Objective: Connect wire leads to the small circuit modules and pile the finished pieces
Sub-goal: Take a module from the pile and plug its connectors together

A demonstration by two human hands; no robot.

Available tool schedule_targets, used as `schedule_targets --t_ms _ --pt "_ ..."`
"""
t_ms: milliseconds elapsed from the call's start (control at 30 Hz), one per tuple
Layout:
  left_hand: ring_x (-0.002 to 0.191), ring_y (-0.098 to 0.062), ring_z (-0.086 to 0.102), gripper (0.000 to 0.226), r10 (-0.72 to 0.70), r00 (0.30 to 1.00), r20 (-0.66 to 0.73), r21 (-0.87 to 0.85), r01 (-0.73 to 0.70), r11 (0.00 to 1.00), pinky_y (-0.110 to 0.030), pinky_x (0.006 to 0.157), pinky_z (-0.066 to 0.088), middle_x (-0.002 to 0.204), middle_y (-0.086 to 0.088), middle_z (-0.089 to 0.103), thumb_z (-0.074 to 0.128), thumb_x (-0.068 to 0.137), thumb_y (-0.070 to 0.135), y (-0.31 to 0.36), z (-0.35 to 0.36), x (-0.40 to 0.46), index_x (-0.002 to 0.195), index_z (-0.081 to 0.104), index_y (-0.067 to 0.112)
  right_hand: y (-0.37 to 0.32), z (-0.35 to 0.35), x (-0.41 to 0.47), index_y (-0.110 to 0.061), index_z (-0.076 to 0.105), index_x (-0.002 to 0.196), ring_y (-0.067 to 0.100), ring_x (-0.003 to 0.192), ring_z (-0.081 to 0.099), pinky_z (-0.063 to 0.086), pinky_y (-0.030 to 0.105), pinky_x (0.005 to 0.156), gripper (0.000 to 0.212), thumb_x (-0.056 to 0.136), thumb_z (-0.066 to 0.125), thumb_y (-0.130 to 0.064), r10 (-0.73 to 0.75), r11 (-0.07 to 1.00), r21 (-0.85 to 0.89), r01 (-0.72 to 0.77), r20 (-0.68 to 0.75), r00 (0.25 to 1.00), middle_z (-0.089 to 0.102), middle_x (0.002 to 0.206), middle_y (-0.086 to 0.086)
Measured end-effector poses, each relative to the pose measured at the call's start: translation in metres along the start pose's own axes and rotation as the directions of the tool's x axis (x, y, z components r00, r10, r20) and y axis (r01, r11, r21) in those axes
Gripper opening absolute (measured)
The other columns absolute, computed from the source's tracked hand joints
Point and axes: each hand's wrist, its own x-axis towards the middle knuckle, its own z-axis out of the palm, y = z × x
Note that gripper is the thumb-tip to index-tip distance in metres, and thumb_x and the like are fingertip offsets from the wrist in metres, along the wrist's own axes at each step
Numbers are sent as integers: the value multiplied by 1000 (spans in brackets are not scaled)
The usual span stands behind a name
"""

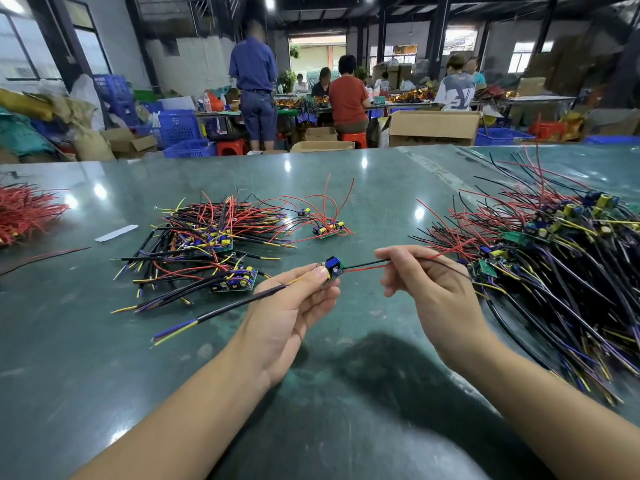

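Head view, sole item list.

Module [332, 268]: small green board with a blue part, held above the table [104, 358] between the two hands. Pinched at its near edge by the left hand [291, 306], thumb and forefinger closed narrow on it; other fingers curled beneath.

Cable [214, 315]: black sheath with yellow and purple cores, trailing from the module down and left of the left grip, its end resting on the table.

Leads [363, 266]: one black, one red, running from the module's right edge straight to the right hand [433, 285], which pinches them just right of the module. Long axis roughly level, left to right. The right hand is the nearer one to the leads; the joint lies between the two grips.

Done pile [214, 237]: far left of the left grip. Judged the drop point; the left hand is nearer.

Stock heap [554, 258]: right of the right grip, touching the trailing leads.

Unclear: whether the leads are seated on the board; the joint is too small to tell. The right fingertips hide the pinch point.
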Motion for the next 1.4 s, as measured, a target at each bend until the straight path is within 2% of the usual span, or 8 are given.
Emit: schedule_targets --t_ms 267,367,533,700,833,1033,1200,1400 --pt "60 -12 68 15 3 1000 -30 -6 -3 1000 -20 57 56 74 -12 72 69 62 15 0 -3 1 73 75 7 4 -11 6 -15 68 64 14 47 51 45 26 56 30 80 58 -39 -1 996 -91 -7 -95 996 60 52 3" --pt "61 -12 68 13 -11 1000 -17 -1 11 1000 -20 58 56 75 -11 72 68 62 16 0 -2 -1 70 77 9 5 -8 5 -13 66 61 11 43 48 42 18 50 29 75 62 -38 62 998 38 -58 -135 989 57 49 0" --pt "62 -12 68 13 -18 999 30 35 17 999 -21 59 56 76 -10 73 69 61 17 -1 -2 -1 70 78 13 3 -4 4 -15 65 56 8 43 46 41 16 48 23 71 67 -31 189 938 317 -139 -133 973 55 51 -1" --pt "64 -15 69 17 -15 998 54 69 11 998 -22 58 56 80 -14 73 71 59 19 -5 -3 0 73 77 11 1 -7 4 -13 47 63 8 43 36 32 25 54 29 81 63 -28 244 908 382 -169 -156 957 42 48 -4" --pt "64 -15 69 16 5 998 60 82 -10 997 -22 60 56 79 -13 73 70 61 18 -3 -4 1 74 78 12 1 -9 6 -14 46 59 7 41 35 30 26 54 35 90 57 -25 225 942 287 -172 -165 960 41 46 -5" --pt "60 -15 68 24 39 999 15 201 -41 979 -21 56 54 76 -14 73 70 61 19 -5 -6 3 82 72 8 9 -13 11 -14 47 54 5 37 31 27 14 41 53 102 36 -34 178 984 25 -178 -266 947 36 39 -11" --pt "61 -14 68 15 30 999 39 268 -40 962 -20 57 54 76 -12 73 70 61 22 -5 -6 2 73 78 18 15 -25 17 -19 45 46 4 43 32 26 26 50 57 100 41 -38 11 948 -304 -95 -268 963 37 41 -11" --pt "63 -14 68 17 11 997 72 234 -27 972 -20 59 54 77 -12 73 70 61 22 -4 -5 0 75 78 18 16 -28 18 -22 56 41 8 45 33 27 27 52 60 96 45 -44 -2 987 -150 -55 -360 933 37 46 -4"
